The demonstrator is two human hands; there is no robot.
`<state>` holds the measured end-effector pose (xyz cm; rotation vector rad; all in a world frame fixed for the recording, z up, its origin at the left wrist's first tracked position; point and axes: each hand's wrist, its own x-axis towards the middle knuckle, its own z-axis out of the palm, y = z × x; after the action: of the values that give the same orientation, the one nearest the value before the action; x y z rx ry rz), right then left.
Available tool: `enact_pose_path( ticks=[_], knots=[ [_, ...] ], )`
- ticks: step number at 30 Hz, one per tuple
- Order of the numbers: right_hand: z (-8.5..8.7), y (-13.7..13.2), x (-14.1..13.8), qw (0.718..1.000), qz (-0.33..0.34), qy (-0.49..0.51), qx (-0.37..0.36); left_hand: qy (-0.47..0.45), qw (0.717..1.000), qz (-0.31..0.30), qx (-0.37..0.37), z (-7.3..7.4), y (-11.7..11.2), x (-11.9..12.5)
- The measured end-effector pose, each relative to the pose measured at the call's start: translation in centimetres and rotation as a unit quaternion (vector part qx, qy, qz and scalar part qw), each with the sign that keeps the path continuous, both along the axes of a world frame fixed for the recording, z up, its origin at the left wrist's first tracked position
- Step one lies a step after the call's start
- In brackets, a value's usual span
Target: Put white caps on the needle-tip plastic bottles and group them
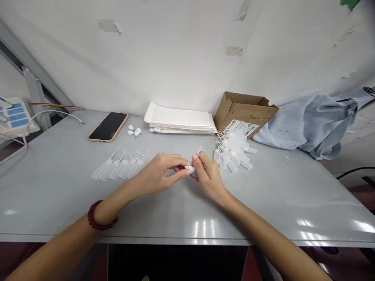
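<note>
Over the middle of the table my left hand (170,169) pinches a small white plastic piece (190,168) between thumb and fingertips. My right hand (209,173) is closed around a translucent plastic sleeve, mostly hidden by the fingers; a thin strap (199,149) sticks up above them. The fingertips of both hands nearly meet at the white piece. To the left lies a neat row of translucent sleeves with thin straps (117,168). Right of my right hand is a loose heap of similar sleeves (234,153). Several small white pieces (134,131) sit farther back on the left.
A phone (108,127) lies at the back left. Against the wall are a stack of white envelopes (183,119) and an open cardboard box (246,113). A light blue fabric bag (304,121) rests at the right. A white cable (52,112) reaches in from the left.
</note>
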<state>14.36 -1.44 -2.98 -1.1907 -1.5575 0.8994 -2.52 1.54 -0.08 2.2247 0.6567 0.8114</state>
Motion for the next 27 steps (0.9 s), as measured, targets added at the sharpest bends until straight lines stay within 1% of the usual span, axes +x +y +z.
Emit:
enact_pose_path(
  ticks=[2,5,7,11,14,17,20,23,27],
  knots=[
    [0.0,0.1,0.0,0.997,0.016,0.054,-0.045,-0.001,1.000,-0.006,0.013,0.0,0.1,0.0],
    [0.4,0.3,0.0,0.989,0.042,0.105,-0.099,0.004,1.000,-0.007,0.006,0.2,0.1,0.0],
    [0.6,0.5,0.2,0.985,0.058,0.113,-0.117,0.005,1.000,-0.008,-0.009,0.3,0.1,0.0],
    [0.9,0.6,0.4,0.981,0.083,0.123,-0.129,0.004,0.999,-0.003,-0.042,0.6,0.1,-0.1],
    [1.0,0.6,0.5,0.981,0.095,0.125,-0.113,0.004,0.997,0.019,-0.072,0.9,0.2,-0.2],
    [1.4,0.7,0.9,0.987,0.085,0.119,-0.072,-0.002,0.994,0.054,-0.098,1.1,0.3,-0.3],
    [1.9,0.9,1.2,0.994,0.070,0.075,-0.040,0.003,0.990,0.083,-0.110,1.1,0.5,-0.5],
    [2.1,1.0,1.3,0.995,0.085,0.044,-0.040,0.023,0.989,0.086,-0.120,0.9,0.6,-0.6],
    [1.8,0.9,1.4,0.995,0.051,0.089,-0.011,0.043,0.986,0.095,-0.132,0.9,0.7,-0.5]
  ],
)
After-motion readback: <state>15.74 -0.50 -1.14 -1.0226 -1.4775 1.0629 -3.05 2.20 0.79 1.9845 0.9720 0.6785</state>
